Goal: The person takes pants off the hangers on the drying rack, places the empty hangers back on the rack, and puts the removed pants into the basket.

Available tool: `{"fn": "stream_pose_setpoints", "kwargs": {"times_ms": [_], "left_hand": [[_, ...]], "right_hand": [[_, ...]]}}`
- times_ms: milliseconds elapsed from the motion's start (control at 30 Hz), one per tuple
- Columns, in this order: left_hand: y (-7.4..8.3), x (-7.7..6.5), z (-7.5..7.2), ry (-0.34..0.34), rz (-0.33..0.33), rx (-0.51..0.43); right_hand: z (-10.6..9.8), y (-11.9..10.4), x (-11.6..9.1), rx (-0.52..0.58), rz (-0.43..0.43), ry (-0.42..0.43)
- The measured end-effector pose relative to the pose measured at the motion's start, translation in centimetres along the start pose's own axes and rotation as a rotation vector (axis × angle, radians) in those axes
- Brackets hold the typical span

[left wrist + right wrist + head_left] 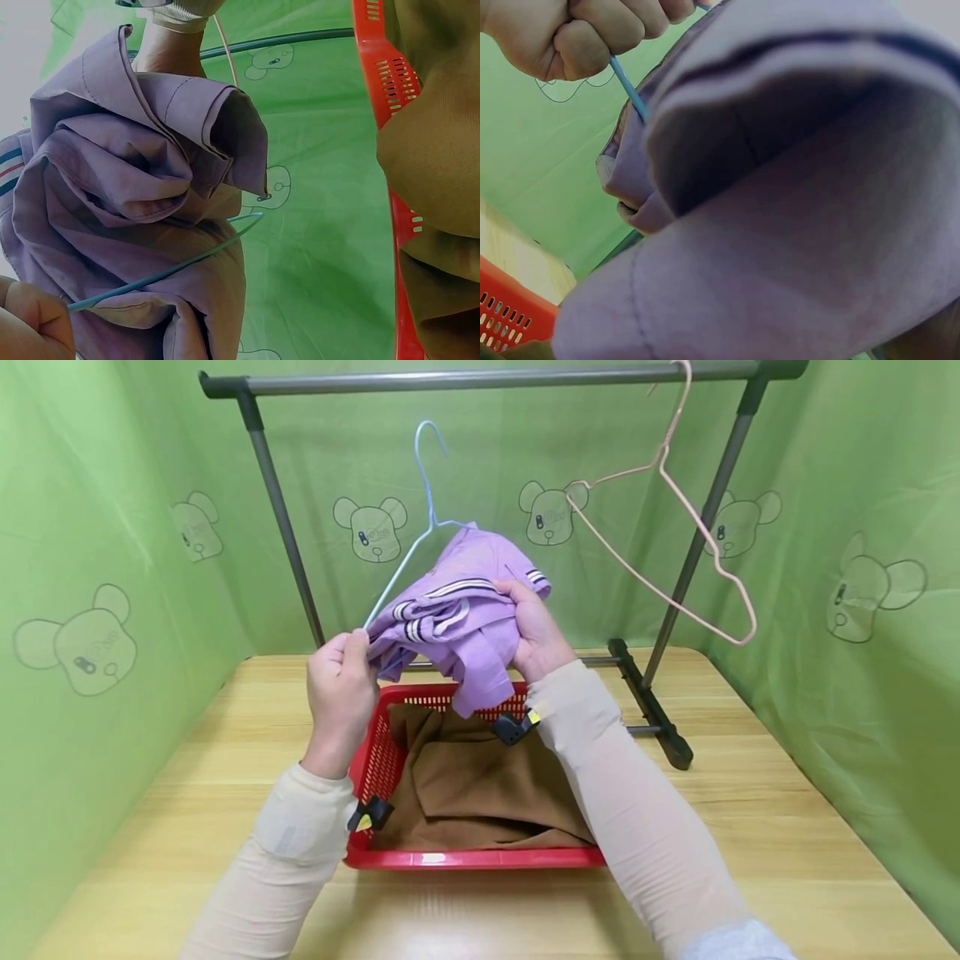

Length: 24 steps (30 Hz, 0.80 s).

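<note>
A bunched purple garment (480, 577) with dark and white striped bands hangs partly over a light blue wire hanger (429, 485), whose hook points up. At the hanger's lower left corner, my left hand (341, 693) grips the wire beside the cloth. My right hand (536, 631) holds the garment's right side, thumb on top and the other fingers hidden behind the fabric. The left wrist view shows the blue bar crossing in front of the purple folds (97, 172). In the right wrist view, a wide cloth opening (780, 120) faces the camera and the left fist (592, 37) holds the wire.
Below the hands stands a red basket (472, 858) with brown cloth (480, 785) in it, on a wooden table (187, 793). Behind is a grey metal rack (480, 378) with a pink hanger (675, 485) on its right end. Green curtains (75, 527) enclose the space.
</note>
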<state>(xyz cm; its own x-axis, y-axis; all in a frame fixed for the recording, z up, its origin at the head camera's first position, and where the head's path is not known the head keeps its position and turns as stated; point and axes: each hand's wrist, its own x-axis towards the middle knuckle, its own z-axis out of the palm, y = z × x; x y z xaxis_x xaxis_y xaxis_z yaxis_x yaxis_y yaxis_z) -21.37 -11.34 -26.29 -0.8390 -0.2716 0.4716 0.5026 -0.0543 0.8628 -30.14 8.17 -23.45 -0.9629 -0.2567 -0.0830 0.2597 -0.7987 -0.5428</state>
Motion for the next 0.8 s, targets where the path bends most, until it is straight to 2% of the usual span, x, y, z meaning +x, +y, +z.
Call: {"fn": "stream_pose_setpoints", "kwargs": {"times_ms": [100,633,800], "left_hand": [[-0.01,-0.02,0.03,0.007,-0.002,0.020],[-0.19,-0.04,0.19,0.012,-0.006,-0.027],[-0.31,0.01,0.12,0.023,0.006,-0.004]], "right_hand": [[0.00,-0.05,-0.12,0.009,0.001,-0.003],[-0.25,-0.23,-0.42,0.016,0.000,-0.009],[-0.23,-0.24,-0.39,0.022,-0.009,-0.013]]}}
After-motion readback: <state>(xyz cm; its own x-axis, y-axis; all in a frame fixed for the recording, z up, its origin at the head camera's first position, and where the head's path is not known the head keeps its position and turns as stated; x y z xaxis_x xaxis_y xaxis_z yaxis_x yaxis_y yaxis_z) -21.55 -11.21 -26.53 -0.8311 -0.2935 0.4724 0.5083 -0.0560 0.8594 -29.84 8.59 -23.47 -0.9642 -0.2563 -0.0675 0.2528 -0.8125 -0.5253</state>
